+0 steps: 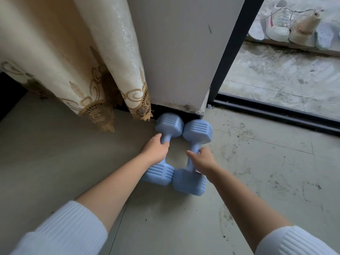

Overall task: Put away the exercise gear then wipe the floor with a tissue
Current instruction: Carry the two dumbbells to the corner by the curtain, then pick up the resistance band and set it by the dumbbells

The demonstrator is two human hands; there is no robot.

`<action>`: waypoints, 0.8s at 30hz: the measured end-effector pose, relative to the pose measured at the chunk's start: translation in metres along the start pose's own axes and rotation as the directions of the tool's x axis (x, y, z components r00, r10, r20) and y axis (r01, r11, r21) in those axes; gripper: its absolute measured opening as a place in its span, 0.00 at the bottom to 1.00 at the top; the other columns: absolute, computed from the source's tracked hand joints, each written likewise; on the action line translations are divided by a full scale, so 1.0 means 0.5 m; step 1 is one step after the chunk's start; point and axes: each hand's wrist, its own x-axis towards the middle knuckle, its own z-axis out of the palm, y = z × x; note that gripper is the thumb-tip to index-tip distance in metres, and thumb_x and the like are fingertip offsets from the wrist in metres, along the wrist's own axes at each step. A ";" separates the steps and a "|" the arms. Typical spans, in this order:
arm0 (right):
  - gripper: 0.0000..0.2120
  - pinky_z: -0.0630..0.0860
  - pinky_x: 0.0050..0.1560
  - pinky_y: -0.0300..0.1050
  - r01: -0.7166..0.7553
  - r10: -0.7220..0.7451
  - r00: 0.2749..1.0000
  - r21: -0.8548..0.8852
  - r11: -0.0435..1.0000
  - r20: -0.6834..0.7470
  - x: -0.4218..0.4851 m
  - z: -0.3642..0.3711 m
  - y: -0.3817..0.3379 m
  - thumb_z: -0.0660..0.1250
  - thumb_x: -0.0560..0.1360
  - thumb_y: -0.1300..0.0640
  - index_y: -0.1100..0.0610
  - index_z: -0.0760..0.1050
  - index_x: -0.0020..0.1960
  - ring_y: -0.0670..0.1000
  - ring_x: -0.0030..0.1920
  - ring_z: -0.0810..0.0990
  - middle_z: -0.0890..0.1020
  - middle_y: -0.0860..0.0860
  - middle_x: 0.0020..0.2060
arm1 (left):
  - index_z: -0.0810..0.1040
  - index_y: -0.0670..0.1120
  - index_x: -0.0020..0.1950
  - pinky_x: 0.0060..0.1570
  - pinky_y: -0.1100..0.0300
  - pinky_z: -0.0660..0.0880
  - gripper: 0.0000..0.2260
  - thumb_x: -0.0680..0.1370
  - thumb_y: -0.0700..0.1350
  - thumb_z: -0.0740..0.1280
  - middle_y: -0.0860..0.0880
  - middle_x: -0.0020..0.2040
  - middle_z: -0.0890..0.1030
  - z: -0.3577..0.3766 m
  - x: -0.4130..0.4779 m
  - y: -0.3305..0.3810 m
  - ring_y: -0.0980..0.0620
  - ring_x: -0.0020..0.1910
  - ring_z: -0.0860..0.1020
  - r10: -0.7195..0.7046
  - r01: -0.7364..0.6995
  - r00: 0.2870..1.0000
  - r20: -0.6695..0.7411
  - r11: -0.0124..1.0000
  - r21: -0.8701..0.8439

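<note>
Blue left dumbbell (159, 173) and right dumbbell (189, 183) lay side by side, heads touching, on the grimy floor (73, 162). Left hand (155, 149) clasped one handle, right hand (203, 160) the other, seemingly parking both. Far heads met the floor's edge under the wall (174, 61), beside the curtain (73, 61).

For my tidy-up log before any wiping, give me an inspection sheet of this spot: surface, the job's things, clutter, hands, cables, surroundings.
Surface: tiled floor, dark specks and smears, mostly on the right.
Job's things: blue left dumbbell and right dumbbell, side by side, far heads at the base of the wall.
Clutter: nothing seen.
Grippers: left hand grips the left dumbbell's handle; right hand grips the right dumbbell's handle.
Cables: nothing seen.
Surroundings: cream curtain at left, black door track at right, shoes beyond it.
</note>
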 end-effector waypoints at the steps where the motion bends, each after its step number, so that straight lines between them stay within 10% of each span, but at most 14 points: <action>1: 0.11 0.68 0.45 0.46 0.037 -0.038 0.999 -0.035 0.999 -0.020 -0.028 -0.007 -0.012 0.62 0.77 0.54 0.62 0.71 0.52 0.55 0.44 0.75 0.73 0.53 0.40 | 0.66 0.45 0.71 0.62 0.56 0.66 0.21 0.79 0.48 0.58 0.43 0.69 0.71 -0.013 -0.027 0.002 0.43 0.67 0.69 0.001 0.000 1.000 -0.024 1.000 0.022; 4: 0.18 0.69 0.52 0.44 0.133 -0.134 0.988 -0.016 0.991 -0.073 -0.144 -0.034 -0.073 0.62 0.77 0.54 0.58 0.69 0.65 0.54 0.54 0.77 0.78 0.54 0.53 | 0.73 0.50 0.63 0.60 0.56 0.68 0.14 0.78 0.47 0.59 0.45 0.64 0.75 -0.070 -0.128 0.014 0.44 0.63 0.73 -0.009 0.010 0.999 -0.050 1.000 0.029; 11: 0.13 0.71 0.48 0.44 0.275 -0.263 0.961 -0.227 0.934 0.081 -0.489 -0.127 -0.331 0.62 0.76 0.55 0.58 0.73 0.59 0.55 0.53 0.78 0.79 0.54 0.52 | 0.74 0.48 0.63 0.55 0.56 0.71 0.14 0.78 0.46 0.59 0.45 0.60 0.78 -0.340 -0.476 0.085 0.44 0.59 0.74 -0.036 0.046 0.981 -0.192 0.998 0.048; 24: 0.19 0.70 0.58 0.47 0.747 -0.559 0.664 -0.481 0.459 0.497 -1.189 -0.267 -0.606 0.60 0.77 0.53 0.59 0.68 0.66 0.57 0.63 0.72 0.74 0.55 0.63 | 0.72 0.44 0.63 0.54 0.53 0.71 0.14 0.79 0.44 0.58 0.44 0.60 0.75 -0.623 -1.266 0.170 0.45 0.59 0.72 -0.245 0.261 0.845 -0.475 0.965 -0.034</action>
